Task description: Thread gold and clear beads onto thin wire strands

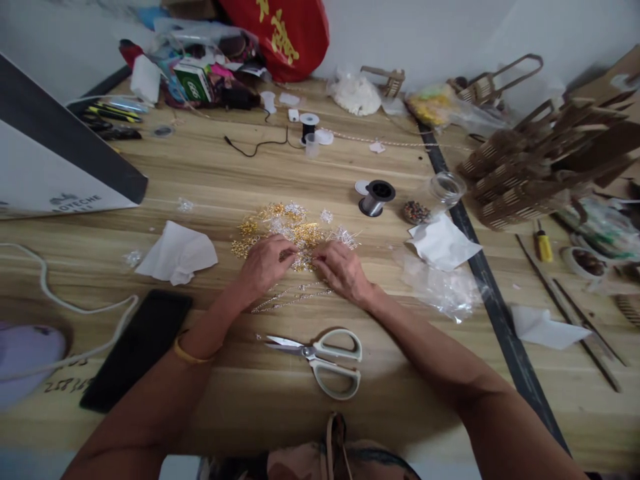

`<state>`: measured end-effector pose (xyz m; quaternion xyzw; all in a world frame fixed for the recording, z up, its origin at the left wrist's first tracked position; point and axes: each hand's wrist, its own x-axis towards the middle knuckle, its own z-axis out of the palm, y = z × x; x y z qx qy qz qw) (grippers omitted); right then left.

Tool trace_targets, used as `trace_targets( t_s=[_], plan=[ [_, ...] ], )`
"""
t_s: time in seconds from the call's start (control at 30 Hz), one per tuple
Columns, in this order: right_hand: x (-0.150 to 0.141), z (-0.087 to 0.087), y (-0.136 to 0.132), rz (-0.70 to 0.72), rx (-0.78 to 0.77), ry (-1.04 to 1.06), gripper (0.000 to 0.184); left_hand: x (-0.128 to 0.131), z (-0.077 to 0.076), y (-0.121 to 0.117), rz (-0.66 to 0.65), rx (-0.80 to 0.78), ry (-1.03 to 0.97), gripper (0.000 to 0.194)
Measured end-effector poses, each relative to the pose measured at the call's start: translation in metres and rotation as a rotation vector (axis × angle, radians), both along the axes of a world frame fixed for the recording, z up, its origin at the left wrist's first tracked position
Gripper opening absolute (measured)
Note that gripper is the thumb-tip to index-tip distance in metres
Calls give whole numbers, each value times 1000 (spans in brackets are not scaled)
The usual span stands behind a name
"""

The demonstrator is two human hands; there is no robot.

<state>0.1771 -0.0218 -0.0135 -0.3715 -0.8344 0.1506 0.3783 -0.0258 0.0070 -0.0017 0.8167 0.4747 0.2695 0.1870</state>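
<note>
My left hand (267, 263) and my right hand (341, 267) face each other at the near side of a pile of small gold and silver jewelry findings (307, 233). Both have their fingers pinched together. Whatever sits between the fingertips is too small to make out. Just in front of the hands lies a thin silver chain (293, 298) with small beads on it. Closer to me, white-handled scissors (320, 360) rest on the table, blades apart and pointing left.
A spool of wire (377, 199) and a jar (445, 190) of dark beads stand to the right. White paper (177, 253) and a black phone (137, 350) lie left. Wooden baskets (520, 180) are stacked at far right; a large white box (60, 153) stands at left.
</note>
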Motion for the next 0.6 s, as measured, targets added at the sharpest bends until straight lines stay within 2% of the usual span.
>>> trace_targets(
  t_s=[0.2,0.4,0.6],
  plan=[
    [-7,-1,-8,72,213,-273,18,-2,-6,4,30,1,-65,12],
    [-10,-4,-9,76,288,-312,18,1,-8,2,22,9,-91,15],
    [-12,-2,-10,177,349,-305,15,1,-8,3,21,18,-113,15]
  ],
)
